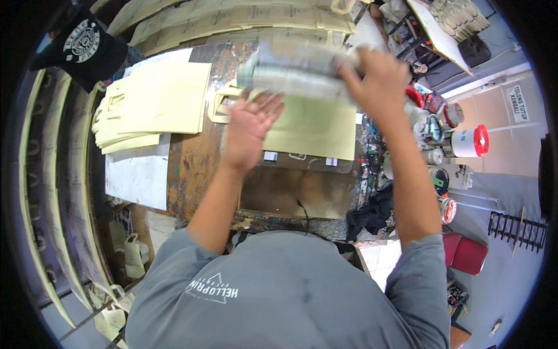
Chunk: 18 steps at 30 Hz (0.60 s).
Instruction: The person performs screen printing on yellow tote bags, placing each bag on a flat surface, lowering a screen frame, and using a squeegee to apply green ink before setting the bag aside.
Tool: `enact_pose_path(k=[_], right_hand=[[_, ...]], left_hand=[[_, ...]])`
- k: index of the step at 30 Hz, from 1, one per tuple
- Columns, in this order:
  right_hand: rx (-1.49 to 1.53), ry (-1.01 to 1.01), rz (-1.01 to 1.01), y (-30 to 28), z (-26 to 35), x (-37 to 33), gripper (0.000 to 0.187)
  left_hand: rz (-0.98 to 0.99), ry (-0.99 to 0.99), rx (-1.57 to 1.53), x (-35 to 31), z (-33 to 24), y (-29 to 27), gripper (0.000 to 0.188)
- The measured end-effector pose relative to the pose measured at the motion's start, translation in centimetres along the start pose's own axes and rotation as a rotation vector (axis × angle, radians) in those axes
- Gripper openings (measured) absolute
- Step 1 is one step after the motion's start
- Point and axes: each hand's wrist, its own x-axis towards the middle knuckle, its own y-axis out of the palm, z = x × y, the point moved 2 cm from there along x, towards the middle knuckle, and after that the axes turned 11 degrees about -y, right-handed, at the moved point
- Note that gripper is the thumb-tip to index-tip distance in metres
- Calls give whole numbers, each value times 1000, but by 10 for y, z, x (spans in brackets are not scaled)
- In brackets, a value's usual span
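A pale grey-green printing screen [302, 75], smeared by motion, is tilted above the far part of the work table. My right hand [378, 81] is closed around its right side. My left hand [250, 131] lies palm up with fingers spread, by the screen's lower left corner; whether it touches the screen I cannot tell. Beneath the screen, a pale yellow tote bag [317, 131] lies flat, its far part hidden. The bag's handle [221, 104] sticks out to the left, beyond my left hand.
A stack of yellow bags [168, 96] lies at the left of the stained table [195, 157]. Racks of bags [78, 192] stand left and far. Paint tubs [463, 142] crowd the right edge beside a black cloth [372, 215]. Another person [87, 46] stands far left.
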Motion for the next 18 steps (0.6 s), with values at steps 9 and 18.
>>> enact_pose_path(k=[9, 18], right_hand=[[228, 27, 543, 61, 51, -123, 65], [72, 50, 174, 3, 55, -80, 51]], left_hand=[[-196, -394, -111, -53, 88, -91, 121], [117, -48, -10, -37, 57, -73, 85]])
